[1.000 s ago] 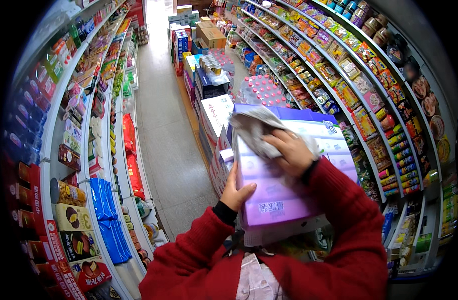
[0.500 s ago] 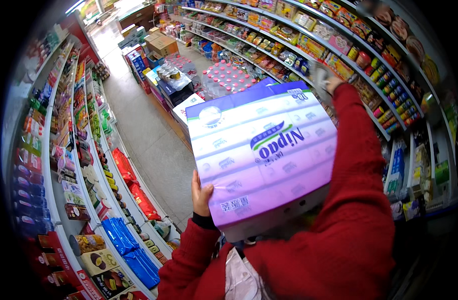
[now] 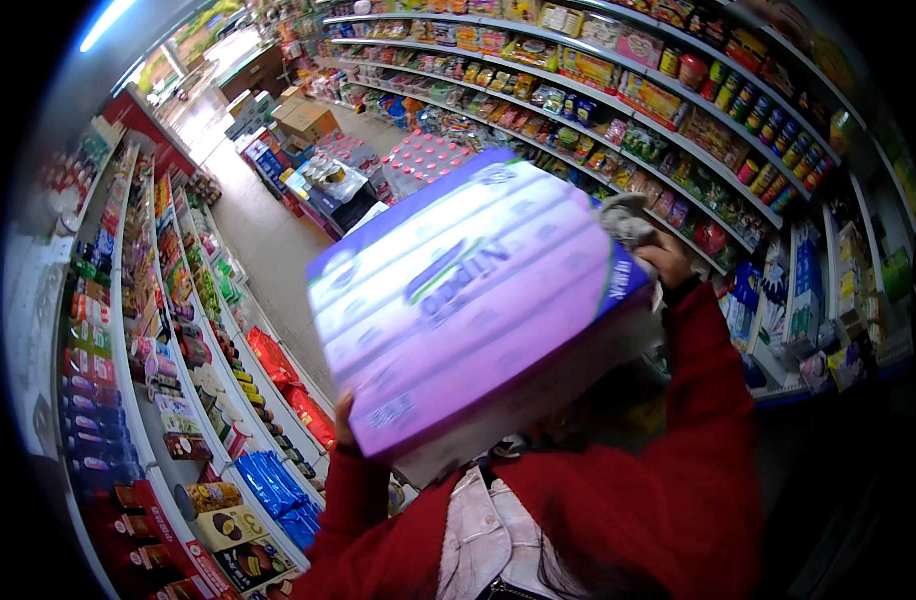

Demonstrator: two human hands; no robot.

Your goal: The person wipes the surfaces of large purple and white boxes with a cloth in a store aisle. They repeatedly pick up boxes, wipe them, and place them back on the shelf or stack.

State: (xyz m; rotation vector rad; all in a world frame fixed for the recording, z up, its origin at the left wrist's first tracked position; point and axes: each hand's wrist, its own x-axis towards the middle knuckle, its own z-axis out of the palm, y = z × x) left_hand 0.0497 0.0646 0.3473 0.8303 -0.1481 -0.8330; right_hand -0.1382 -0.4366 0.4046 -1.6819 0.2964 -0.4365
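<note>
Both hands grip the purple-and-white multipack (image 3: 468,300): the left hand (image 3: 344,415) under its near lower corner, the right hand (image 3: 668,262) at the far end beside a grey cloth (image 3: 626,216). Since a moment ago it has tipped higher, chest-high, tilted toward the right shelves (image 3: 678,140). Boxes (image 3: 308,120) crowd the aisle beyond.

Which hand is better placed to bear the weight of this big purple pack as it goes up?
Probably the left hand: it sits under the low near corner of the purple pack, cupping it from below. The right hand is up at the far top corner, also gripping a grey cloth, so it mostly steadies.
</note>
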